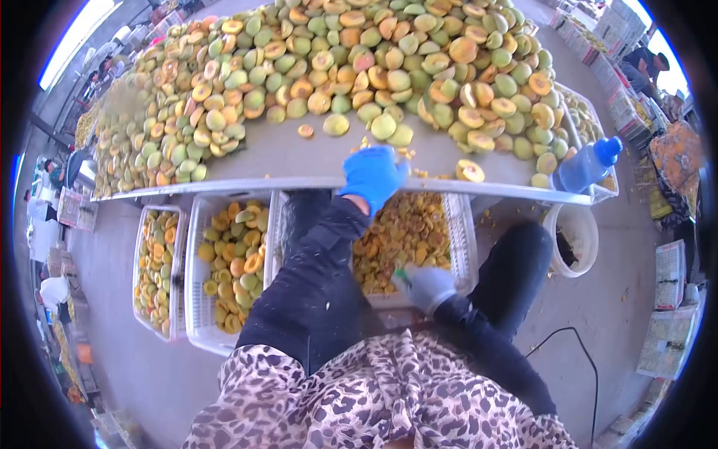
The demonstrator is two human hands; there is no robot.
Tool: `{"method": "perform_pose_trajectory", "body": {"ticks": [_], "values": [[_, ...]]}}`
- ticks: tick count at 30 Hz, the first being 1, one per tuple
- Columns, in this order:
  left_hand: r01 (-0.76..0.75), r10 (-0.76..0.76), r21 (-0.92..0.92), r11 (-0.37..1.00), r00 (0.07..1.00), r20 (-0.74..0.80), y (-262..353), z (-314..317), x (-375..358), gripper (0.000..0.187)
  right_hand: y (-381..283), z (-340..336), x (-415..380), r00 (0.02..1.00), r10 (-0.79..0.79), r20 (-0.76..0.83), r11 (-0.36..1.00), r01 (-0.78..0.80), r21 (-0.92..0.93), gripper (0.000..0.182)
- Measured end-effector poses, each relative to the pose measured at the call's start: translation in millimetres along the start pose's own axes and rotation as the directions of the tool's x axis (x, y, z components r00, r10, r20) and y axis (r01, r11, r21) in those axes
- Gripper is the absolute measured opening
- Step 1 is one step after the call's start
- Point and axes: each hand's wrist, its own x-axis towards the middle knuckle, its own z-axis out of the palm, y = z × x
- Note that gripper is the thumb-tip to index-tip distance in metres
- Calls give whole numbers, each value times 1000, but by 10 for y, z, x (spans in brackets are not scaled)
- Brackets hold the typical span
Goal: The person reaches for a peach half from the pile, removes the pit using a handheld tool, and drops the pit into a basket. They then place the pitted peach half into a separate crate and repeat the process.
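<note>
Across the long grey metal table [299, 161], heaped green-and-orange halved apricots [359, 56] mostly unsorted. Below its edge, white plastic crates [196, 247] partly filled. Blue-gloved left hand [372, 176] resting on the edge, grip unclear; grey-gloved right hand [426, 288] clamped on a small green-handled tool [401, 277].

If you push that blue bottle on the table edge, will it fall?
Probably. The blue plastic bottle leans tilted at the grey table's right edge, so a nudge may tip it off. It looks light and smooth, perhaps slippery. The left hand in its blue glove is nearest.
</note>
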Motion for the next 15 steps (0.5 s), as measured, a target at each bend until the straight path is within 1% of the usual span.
{"method": "perform_pose_trajectory", "body": {"ticks": [1, 2, 3, 4, 5, 6, 7, 9, 10, 11, 12, 13, 14, 15], "values": [[-15, 15, -2, 1000, 1000, -19, 109, 36, 108, 44, 60, 105, -34, 999, -13, 32, 1000, 13, 7, 36], [20, -21, 26, 999, 999, 29, 174, 112, 198, 45, 123, 193, -17, 998, -30, 62, 999, 29, 16, 37], [59, -63, 57, 997, 995, 80, 201, 149, 287, 48, 92, 98, 13, 986, 8, 166, 1000, -10, 12, 37], [52, -56, 59, 997, 996, 71, 190, 187, 374, 48, 59, 25, 13, 960, 49, 276, 999, -53, 9, 39], [37, -40, 56, 998, 998, 50, 164, 257, 414, 50, 139, 142, 13, 983, -27, 183, 999, 18, 47, 38], [26, -28, 54, 998, 999, 35, 131, 323, 421, 52, 156, 122, 28, 982, -24, 190, 998, 14, 55, 38], [30, -33, 57, 998, 998, 51, 84, 387, 438, 52, 167, 104, 58, 988, -30, 152, 997, 19, 75, 38], [-42, 30, -135, 990, 996, -86, -38, 503, 434, 49, 153, -56, 120, 994, -27, 101, 993, 15, 114, 36], [-29, 21, -131, 991, 998, -65, -65, 387, 356, 49, 191, -73, 132, 999, -32, 21, 991, 29, 131, 33], [30, 3, -616, 787, 999, 52, -115, 228, 322, 48, 245, -96, 172, 997, -37, -70, 988, 47, 144, 31], [135, 39, -921, 365, 986, 160, -99, 60, 274, 48, 268, -193, 193, 995, -6, -99, 929, 42, 367, 31], [149, 33, -917, 370, 984, 173, -56, -27, 174, 48, 243, -349, 185, 992, 35, -118, 819, 39, 572, 32], [146, 61, -987, -68, 988, 142, -10, -90, 9, 47, 143, -590, 179, 982, 12, -191, 736, 121, 666, 30], [118, 63, -861, -494, 993, 100, 31, -131, -160, 46, 27, -837, 174, 964, 1, -264, 639, 203, 742, 28]]}}
